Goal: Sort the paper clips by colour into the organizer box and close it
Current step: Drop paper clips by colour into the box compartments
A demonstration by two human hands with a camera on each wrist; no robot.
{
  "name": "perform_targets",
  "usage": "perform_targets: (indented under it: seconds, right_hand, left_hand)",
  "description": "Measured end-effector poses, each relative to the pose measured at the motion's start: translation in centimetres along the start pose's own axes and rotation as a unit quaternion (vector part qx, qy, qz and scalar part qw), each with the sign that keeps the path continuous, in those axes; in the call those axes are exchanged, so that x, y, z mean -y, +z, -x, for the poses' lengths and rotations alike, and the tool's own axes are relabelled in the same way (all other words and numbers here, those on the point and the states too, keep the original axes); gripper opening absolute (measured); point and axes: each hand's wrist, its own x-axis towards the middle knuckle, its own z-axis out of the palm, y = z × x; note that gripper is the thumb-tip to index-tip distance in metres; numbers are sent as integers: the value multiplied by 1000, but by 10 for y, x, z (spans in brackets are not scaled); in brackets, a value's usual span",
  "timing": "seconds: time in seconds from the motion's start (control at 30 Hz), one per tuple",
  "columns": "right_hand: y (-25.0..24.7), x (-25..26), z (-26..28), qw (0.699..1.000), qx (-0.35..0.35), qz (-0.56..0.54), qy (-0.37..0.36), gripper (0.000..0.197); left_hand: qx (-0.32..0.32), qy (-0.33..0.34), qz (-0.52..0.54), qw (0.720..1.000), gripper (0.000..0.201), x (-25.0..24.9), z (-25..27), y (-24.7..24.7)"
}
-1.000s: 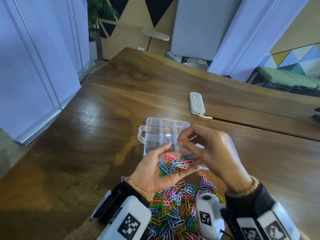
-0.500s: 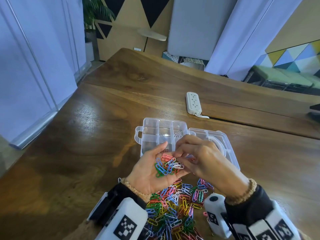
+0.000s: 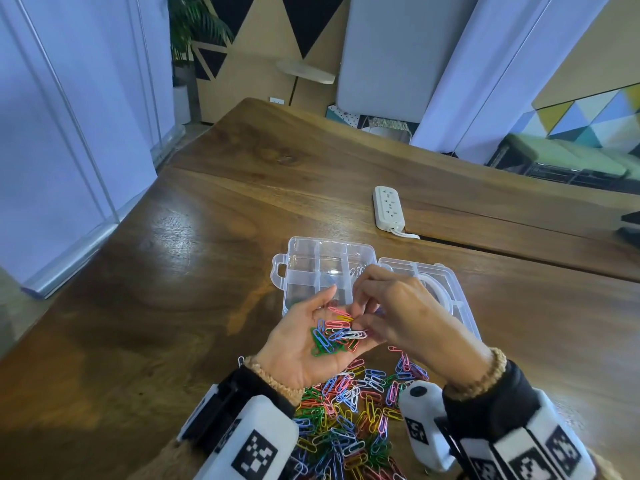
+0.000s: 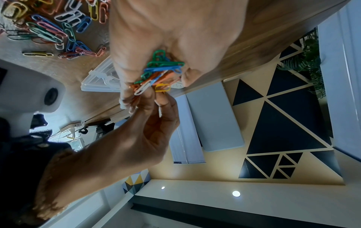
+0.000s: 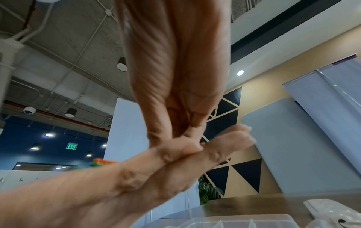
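My left hand lies palm up above the table, cupping a small heap of mixed paper clips, green, blue, red, white and yellow. My right hand reaches into that palm, thumb and fingertips pinched together on a clip among them; its colour is hidden by the fingers. The clear organizer box stands open just beyond the hands, its lid folded out to the right. A few white clips lie in one far compartment.
A large loose pile of coloured paper clips lies on the wooden table below my wrists. A white power strip sits beyond the box. The table's left edge drops off toward a pale partition.
A second ago my right hand was raised over the box with fingers pinched; it has come back down to the left palm and is picking among the clips. The left hand stayed put.
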Motion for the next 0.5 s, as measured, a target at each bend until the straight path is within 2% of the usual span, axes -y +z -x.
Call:
perform_targets:
  seconds: [0.1, 0.2, 0.3, 0.4, 0.5]
  right_hand:
    - [-3, -2, 0, 1000, -18, 12, -6, 15]
    - [-9, -2, 2, 999, -25, 16, -25, 15]
    - [-20, 3, 5, 999, -30, -7, 18, 10]
    - [-30, 0, 3, 989, -43, -123, 72, 14]
    - [-41, -11, -8, 957, -75, -262, 102, 20]
  left_hand:
    - [7, 13, -28, 1000, 42, 0, 1, 0]
    - [2, 21, -27, 999, 31, 1, 1, 2]
    - [-9, 14, -11, 1000, 24, -2, -1, -3]
    - [0, 24, -20, 1000, 31, -10, -2, -9]
    - [63, 49, -10, 997, 44, -30, 8, -17]
